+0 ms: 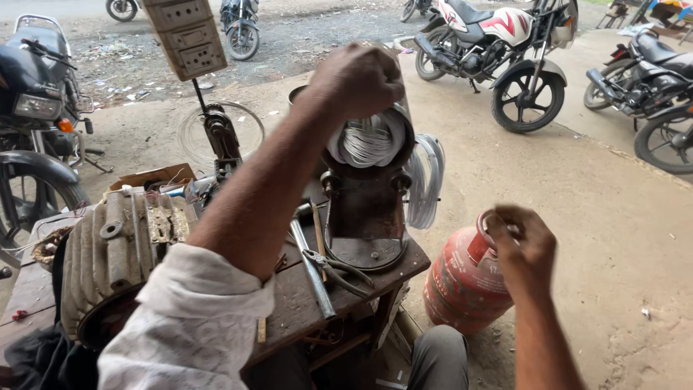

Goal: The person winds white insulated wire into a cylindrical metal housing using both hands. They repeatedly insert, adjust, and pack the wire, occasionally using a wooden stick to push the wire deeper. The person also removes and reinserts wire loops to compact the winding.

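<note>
From the head camera, one winding machine (367, 209) stands upright on the right end of a dark wooden workbench (292, 303), with one coil of silvery wire (369, 141) wound at its top and a second loop of pale wire (426, 180) hanging off its right side. One ribbed motor housing (108, 253) lies on the bench to the left, just beside the forearm. One pair of pliers (336, 267) and one metal rod (310, 267) lie on the bench at the machine's foot, near the person. One red gas cylinder (462, 282) leans on the ground to the right of the bench. One switchboard (186, 36) hangs at the far left. Five motorcycles can be counted on the far ground: one at the left edge (32, 108), one far centre (242, 29), one white and red (498, 50), and two at the right edge (650, 79).

The left hand (357, 79) is closed down over the top of the machine, fingers curled and resting just above the coil of silvery wire; what it grips underneath is hidden. The right hand (521, 245) hovers above the gas cylinder, fingers bunched nearly closed; it is blurred, so whether it pinches anything cannot be told.
</note>
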The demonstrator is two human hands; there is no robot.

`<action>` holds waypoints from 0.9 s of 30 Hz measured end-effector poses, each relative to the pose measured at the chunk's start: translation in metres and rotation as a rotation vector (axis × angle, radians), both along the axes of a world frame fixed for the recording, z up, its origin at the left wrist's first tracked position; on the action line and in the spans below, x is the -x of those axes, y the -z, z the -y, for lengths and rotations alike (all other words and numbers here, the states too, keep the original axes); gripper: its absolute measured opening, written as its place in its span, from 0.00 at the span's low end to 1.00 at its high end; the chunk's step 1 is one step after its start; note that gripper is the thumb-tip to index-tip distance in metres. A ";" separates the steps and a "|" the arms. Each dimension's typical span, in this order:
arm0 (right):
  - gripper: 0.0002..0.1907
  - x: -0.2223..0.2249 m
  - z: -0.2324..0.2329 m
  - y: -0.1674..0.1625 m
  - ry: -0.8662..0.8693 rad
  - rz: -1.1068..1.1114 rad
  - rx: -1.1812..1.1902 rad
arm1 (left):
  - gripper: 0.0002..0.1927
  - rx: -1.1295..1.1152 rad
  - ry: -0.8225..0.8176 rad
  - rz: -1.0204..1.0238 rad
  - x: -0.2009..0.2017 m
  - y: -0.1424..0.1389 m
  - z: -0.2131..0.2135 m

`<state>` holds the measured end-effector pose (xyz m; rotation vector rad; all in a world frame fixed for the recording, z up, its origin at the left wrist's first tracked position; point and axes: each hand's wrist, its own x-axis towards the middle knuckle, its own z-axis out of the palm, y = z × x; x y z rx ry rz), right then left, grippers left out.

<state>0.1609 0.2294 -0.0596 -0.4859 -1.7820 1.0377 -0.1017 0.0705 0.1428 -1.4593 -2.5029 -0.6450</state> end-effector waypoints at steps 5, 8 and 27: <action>0.44 0.082 -0.002 -0.062 -0.104 -0.001 0.056 | 0.17 -0.108 0.008 -0.012 0.008 0.004 0.008; 0.42 0.120 0.008 -0.096 -0.444 0.238 0.597 | 0.18 -0.209 0.048 -0.099 0.016 0.003 0.004; 0.19 0.141 -0.001 -0.041 -0.203 -0.122 0.043 | 0.18 -0.221 0.061 -0.141 0.035 0.020 0.010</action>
